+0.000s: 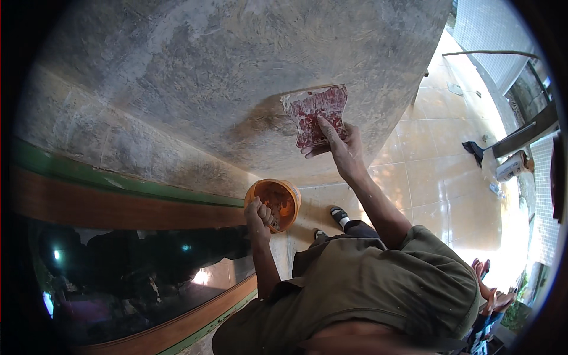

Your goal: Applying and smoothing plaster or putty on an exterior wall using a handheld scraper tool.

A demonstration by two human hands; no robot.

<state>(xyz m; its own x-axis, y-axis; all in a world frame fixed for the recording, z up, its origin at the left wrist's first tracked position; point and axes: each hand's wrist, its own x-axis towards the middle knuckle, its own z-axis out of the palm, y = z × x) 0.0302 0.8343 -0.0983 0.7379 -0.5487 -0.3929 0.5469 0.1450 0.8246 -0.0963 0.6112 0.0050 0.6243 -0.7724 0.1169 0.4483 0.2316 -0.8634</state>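
Observation:
A flat dark-red putty spreader [315, 116], smeared with whitish filler, is pinched in my right hand [343, 145], thumb on its near face. Its wide edge is at the grey, patchily plastered wall [236, 65]; whether it touches cannot be told. Below and to the left, my left hand [258, 214] is closed on the rim of an orange bucket [289, 192]. Inside the bucket is a coating of wet-looking residue, partly hidden by my fingers.
A dark glass window [148, 284] with a brown wooden frame and green edging runs along the left. Tiled floor [423, 171] lies below and right, with my sandalled feet [339, 216] on it. A dark cloth-like thing [473, 152] and a pale container [512, 167] are at right. Another person's hands [494, 300] show lower right.

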